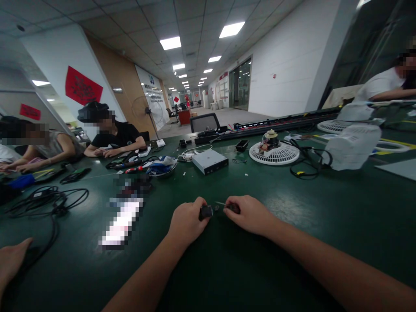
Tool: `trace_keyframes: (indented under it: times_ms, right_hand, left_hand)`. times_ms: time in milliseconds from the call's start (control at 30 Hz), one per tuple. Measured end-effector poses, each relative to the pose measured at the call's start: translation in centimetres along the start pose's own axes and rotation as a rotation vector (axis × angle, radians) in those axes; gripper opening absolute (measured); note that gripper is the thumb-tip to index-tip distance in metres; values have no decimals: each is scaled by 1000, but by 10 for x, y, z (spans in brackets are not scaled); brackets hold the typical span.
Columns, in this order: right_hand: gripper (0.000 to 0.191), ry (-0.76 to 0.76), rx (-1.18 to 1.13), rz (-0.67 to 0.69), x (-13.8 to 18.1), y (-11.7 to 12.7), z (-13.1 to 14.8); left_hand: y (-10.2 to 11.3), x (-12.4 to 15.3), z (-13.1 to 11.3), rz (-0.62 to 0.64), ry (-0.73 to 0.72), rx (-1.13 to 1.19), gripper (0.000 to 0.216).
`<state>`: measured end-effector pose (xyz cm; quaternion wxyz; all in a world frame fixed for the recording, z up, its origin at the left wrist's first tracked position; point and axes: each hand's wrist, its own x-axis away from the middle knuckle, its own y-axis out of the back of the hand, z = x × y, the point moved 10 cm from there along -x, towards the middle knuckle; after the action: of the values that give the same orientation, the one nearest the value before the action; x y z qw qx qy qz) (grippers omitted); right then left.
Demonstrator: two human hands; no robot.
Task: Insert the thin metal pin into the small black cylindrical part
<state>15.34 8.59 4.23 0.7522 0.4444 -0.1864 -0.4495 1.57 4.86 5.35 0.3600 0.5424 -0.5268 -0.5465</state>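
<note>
My left hand (189, 219) is closed around a small black blocky part (206, 211), whose end sticks out past the thumb and fingers toward the right. Facing it, my right hand (248, 212) grips a small screwdriver (220, 203) with a dark handle, and its thin metal shaft points left toward the black part. The shaft's tip is apart from the part. Between the two hands, a tiny dark piece (216, 208) shows near the green tabletop (221, 268); what it is I cannot make out.
A silver disc drive (210, 161) lies ahead, with a small black tray (242, 145) behind it. Right of these are a white fan grille with motor (274, 149) and a white housing (352, 147). Black cables (58, 203) lie left. A person's hand (14, 260) rests at lower left.
</note>
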Motion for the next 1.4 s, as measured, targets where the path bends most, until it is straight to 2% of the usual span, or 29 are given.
trace_keyframes:
  times_ms: [233,367,500,667,833,933,1100,1233,1400]
  right_hand:
    - [26,-99,-15,-19,-3,-7,-7]
    - [33,-17,103,-91,-8,-8,3]
    - [31,3,145,-40,-11,-13,3]
    - [19,23,77,-15,-9,-11,0]
    - [24,7,-67,20,-7,-9,-6]
    - [17,36,-198,33,-6,-8,-3]
    - [9,170,-406,-53,-2,3,14]
    - [8,291,-390,-140,3,12,28]
    - [8,223,-291,-139,3,13,24]
  left_hand:
    - [3,0,2,-22,-38,-8,24]
    - [4,-1,3,-42,-55,-22,25]
    - [4,-1,5,-36,-46,-4,26]
    - [2,0,6,-31,-45,57,28]
    - [0,0,7,-37,-57,111,29]
    - [0,2,3,-47,-95,137,29]
    - [9,8,-14,-97,-226,158,30]
    - [14,14,-27,-126,-351,138,30]
    - [18,17,-29,-167,-410,159,29]
